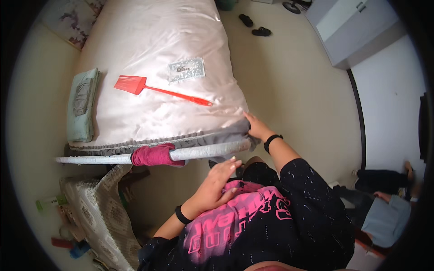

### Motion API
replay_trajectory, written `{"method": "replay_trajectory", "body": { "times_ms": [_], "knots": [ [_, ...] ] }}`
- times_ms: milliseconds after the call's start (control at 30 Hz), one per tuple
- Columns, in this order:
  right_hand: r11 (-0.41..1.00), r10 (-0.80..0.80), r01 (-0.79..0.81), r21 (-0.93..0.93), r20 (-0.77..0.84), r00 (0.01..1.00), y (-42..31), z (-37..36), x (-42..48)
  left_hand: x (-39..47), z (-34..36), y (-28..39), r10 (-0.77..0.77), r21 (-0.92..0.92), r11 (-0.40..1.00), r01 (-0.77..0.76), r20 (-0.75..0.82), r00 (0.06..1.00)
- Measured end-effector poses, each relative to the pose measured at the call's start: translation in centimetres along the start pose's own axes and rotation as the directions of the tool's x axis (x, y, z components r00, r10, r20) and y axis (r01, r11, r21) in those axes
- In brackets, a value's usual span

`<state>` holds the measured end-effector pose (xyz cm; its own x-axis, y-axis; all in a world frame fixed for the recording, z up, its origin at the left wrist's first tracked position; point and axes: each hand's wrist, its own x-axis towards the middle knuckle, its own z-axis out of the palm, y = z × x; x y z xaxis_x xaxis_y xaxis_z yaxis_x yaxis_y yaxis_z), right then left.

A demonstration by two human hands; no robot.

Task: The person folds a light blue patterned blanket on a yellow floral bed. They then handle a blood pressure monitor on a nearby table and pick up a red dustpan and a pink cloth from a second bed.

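Note:
My right hand (pixel 258 128) rests on the near right corner of a bed with a pale pink satin cover (pixel 152 118), its fingertips at the cover's edge over a grey ruffled skirt (pixel 234 131). Nothing shows in its grasp. My left hand (pixel 220 181) is held in front of my shirt, fingers extended, holding nothing. On the cover lies a red plastic fly swatter (pixel 134 84), its handle towards the right. A lace-like patch (pixel 186 70) bearing writing sits beyond it. At the left edge is a folded pale green textile (pixel 79 125) with a grey cloth (pixel 82 96) on top.
A pale bed rail (pixel 210 150) wrapped with a magenta cloth (pixel 152 155) crosses the bed's near end. A cloth-covered piece of furniture (pixel 98 210) stands at left. Black slippers (pixel 261 32) lie on the floor beyond. A cabinet (pixel 352 30) and seated people (pixel 386 216) are at right.

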<state>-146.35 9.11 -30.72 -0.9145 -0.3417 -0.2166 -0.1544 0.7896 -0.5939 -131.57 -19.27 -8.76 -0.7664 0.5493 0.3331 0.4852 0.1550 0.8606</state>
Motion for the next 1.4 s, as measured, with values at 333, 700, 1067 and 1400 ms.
{"method": "replay_trajectory", "body": {
  "times_ms": [333, 700, 1067, 1400],
  "knots": [
    [0.96, -0.279, 0.279, 0.035, 0.221, 0.934, 3.7, -0.9, 4.8, 11.2, 8.9, -1.3, -0.269, -0.061, 0.961, 0.268, 0.001, 0.963],
    [0.836, -0.534, 0.387, 0.39, 0.415, 0.736, 9.2, -8.1, 2.4, 19.3, 20.1, -18.0, -0.779, 0.339, 0.163, 0.926, -0.532, 0.332],
    [0.995, -0.104, 0.087, 0.057, 0.574, 0.812, 27.5, -21.0, 4.6, 19.6, 19.9, -28.5, -0.74, 0.61, -0.235, 0.757, -0.617, 0.267],
    [0.999, -0.01, 0.044, -0.031, 0.685, 0.729, 24.5, -23.1, 11.6, 18.4, 15.5, -29.8, -0.92, 0.395, -0.187, 0.899, -0.391, -0.019]
  ]
}}
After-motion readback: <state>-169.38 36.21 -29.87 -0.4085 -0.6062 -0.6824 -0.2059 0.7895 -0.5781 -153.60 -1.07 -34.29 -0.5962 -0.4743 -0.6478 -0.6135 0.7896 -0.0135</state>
